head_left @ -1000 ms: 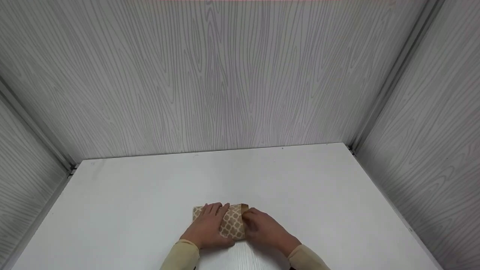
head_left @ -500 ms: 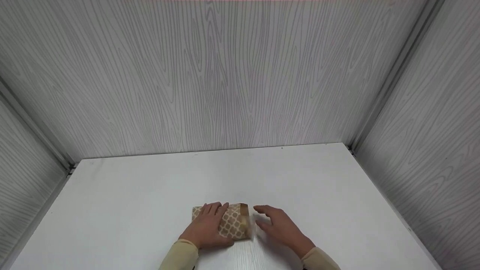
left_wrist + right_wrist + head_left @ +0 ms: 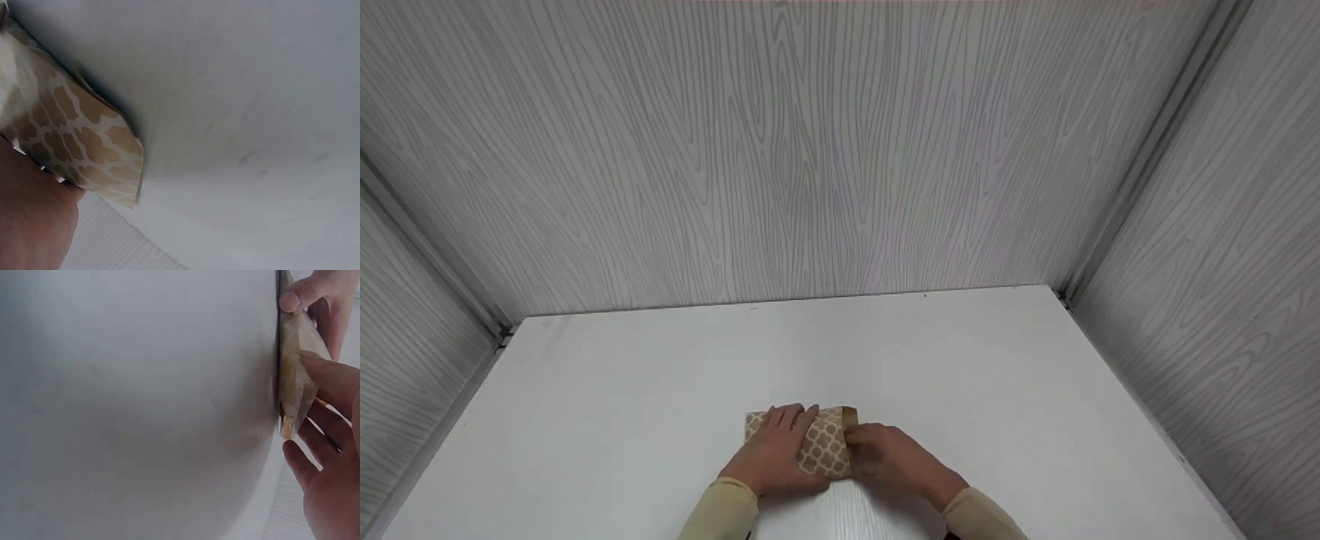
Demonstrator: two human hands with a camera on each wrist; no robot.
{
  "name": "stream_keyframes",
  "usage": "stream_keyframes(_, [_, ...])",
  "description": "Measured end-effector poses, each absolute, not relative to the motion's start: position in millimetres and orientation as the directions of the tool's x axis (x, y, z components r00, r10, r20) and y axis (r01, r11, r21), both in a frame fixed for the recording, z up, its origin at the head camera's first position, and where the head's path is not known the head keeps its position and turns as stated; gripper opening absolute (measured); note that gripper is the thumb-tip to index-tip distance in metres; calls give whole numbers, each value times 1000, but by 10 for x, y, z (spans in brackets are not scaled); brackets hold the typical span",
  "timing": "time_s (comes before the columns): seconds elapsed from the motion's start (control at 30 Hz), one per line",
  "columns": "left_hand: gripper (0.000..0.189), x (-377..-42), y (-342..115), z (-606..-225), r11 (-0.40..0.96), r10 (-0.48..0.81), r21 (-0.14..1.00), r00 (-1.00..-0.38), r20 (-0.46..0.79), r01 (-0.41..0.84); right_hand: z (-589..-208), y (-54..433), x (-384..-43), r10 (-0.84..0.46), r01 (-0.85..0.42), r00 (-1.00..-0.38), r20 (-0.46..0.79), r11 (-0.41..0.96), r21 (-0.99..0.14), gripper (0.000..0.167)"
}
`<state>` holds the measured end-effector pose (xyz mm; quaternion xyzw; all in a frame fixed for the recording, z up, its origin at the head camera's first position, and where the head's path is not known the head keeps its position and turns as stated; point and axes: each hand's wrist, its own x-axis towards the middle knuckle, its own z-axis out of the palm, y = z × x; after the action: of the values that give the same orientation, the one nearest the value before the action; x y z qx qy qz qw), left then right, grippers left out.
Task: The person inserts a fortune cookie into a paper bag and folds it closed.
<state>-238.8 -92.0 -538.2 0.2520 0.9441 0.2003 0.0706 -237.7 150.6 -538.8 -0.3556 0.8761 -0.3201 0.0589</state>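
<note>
A tan paper bag [image 3: 825, 448] with a white lattice pattern lies flat on the white table, its plain brown end facing right. Across its left part rests my left hand [image 3: 780, 457], fingers extended over the paper and thumb along the near edge. My right hand [image 3: 894, 459] is at the brown end. In the right wrist view the thumb of my right hand [image 3: 337, 486] touches one side of the bag [image 3: 292, 374], with fingers on the other side. The left wrist view shows the bag's patterned corner [image 3: 84, 132]. Anything inside the bag is hidden.
The white tabletop [image 3: 660, 375] stretches around the bag. Grey wood-grain panels stand at the back [image 3: 787, 165], on the left [image 3: 412, 360] and on the right [image 3: 1207, 300].
Half a second ago my right hand was off the bag's right end with its fingers spread, and a pale, blurred edge showed there. It has come back onto that end. My left hand stays put.
</note>
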Motion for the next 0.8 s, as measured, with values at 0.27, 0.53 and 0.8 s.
stream_keyframes(0.27, [108, -2399, -931, -5370, 793, 505, 416, -862, -43, 445, -5424, 1413, -2441, -653, -521, -751, 103, 489, -700, 43])
stream_keyframes(0.53, [109, -2395, -932, -5388, 797, 504, 413, -862, -54, 440, -5417, 1442, -2427, -553, -319, -833, 29, 436, -841, 45])
stream_keyframes(0.8, [111, -2404, -929, -5388, 806, 493, 422, -866, -88, 416, -5319, 1583, -2348, -436, -324, -894, 98, 482, -814, 37])
